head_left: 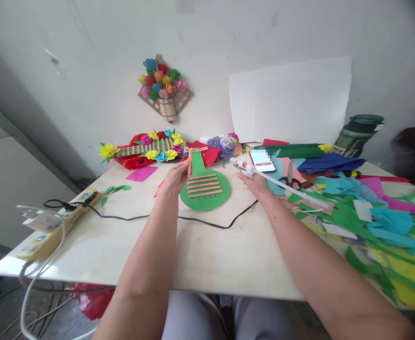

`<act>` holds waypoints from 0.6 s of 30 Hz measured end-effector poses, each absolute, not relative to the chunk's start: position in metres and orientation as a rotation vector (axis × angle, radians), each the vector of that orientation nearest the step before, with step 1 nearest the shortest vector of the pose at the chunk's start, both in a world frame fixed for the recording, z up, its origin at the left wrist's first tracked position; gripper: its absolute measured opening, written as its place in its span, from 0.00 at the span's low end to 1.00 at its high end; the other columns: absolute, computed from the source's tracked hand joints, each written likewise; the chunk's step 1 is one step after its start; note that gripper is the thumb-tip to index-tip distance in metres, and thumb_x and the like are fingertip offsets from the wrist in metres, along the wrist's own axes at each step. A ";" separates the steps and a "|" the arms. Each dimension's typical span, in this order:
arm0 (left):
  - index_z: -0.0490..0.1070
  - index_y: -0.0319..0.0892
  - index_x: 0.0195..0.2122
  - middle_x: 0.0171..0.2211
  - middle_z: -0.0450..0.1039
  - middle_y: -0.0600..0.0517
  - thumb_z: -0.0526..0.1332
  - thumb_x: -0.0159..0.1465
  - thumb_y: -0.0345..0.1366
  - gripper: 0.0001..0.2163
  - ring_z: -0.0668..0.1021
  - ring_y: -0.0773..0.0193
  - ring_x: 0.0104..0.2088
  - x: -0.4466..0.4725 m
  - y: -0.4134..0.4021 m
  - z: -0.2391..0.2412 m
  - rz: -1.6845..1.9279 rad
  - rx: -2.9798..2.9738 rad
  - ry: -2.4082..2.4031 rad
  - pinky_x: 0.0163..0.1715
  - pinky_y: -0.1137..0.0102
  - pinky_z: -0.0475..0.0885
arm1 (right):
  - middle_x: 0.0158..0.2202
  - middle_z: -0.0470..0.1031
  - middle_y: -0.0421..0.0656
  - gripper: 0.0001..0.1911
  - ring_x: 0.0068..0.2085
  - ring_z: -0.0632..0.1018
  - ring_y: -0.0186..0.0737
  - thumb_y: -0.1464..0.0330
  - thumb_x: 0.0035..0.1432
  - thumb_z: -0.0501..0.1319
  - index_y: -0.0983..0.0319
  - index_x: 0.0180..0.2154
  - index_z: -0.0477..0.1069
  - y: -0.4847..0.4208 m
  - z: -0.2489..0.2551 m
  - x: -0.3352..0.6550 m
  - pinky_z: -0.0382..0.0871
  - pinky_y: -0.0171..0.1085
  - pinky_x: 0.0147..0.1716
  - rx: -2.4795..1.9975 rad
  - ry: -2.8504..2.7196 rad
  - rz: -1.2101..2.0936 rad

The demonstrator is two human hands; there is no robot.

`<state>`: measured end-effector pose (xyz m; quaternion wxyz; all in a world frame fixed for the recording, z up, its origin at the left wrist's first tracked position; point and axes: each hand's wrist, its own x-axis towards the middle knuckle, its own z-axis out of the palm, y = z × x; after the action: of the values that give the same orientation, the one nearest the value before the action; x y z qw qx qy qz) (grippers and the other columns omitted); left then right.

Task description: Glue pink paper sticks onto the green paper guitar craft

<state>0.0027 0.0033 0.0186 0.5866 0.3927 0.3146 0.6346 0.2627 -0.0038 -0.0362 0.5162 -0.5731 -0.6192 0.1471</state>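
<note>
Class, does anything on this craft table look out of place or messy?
Yes: the coloured paper scraps sprawl in an overlapping jumble across the right side of the table, with scissors lying among them. By contrast, the pink strips on the green cutout lie in fairly even rows.

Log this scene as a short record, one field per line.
Left hand: at the cutout's neck, by a pink strip; exact contact unclear
Right hand: holding a glue gun, white stick out its back
Cutout: green, guitar-shaped, pink strips across its body
Behind: flowered guitar, yarn
Right side: phone, scissors, bottle, paper scraps
Left side: power strip
Wall: flower basket
</note>
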 end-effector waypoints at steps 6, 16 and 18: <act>0.76 0.38 0.26 0.23 0.74 0.51 0.69 0.47 0.38 0.09 0.72 0.71 0.24 -0.016 0.024 0.022 1.440 1.356 1.038 0.26 0.76 0.65 | 0.29 0.75 0.48 0.20 0.32 0.74 0.45 0.54 0.50 0.56 0.62 0.36 0.71 -0.009 -0.036 0.254 0.63 0.37 0.29 -1.707 -1.523 0.118; 0.77 0.37 0.24 0.17 0.69 0.54 0.69 0.43 0.41 0.12 0.66 0.71 0.20 -0.019 0.057 0.021 1.175 1.805 1.333 0.20 0.75 0.58 | 0.28 0.75 0.47 0.19 0.29 0.73 0.41 0.54 0.53 0.53 0.62 0.35 0.71 -0.002 -0.030 0.235 0.55 0.34 0.25 -1.800 -1.548 -0.083; 0.77 0.37 0.24 0.17 0.69 0.54 0.69 0.43 0.41 0.12 0.66 0.71 0.20 -0.018 0.065 0.016 1.091 1.888 1.347 0.21 0.74 0.58 | 0.28 0.74 0.47 0.20 0.29 0.72 0.41 0.53 0.53 0.53 0.62 0.35 0.71 0.002 -0.033 0.237 0.54 0.34 0.25 -1.813 -1.490 -0.080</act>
<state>-0.0182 0.0649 0.0163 0.2852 0.7059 0.5038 0.4081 0.2368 0.0022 -0.0330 0.3866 -0.7120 -0.5853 -0.0312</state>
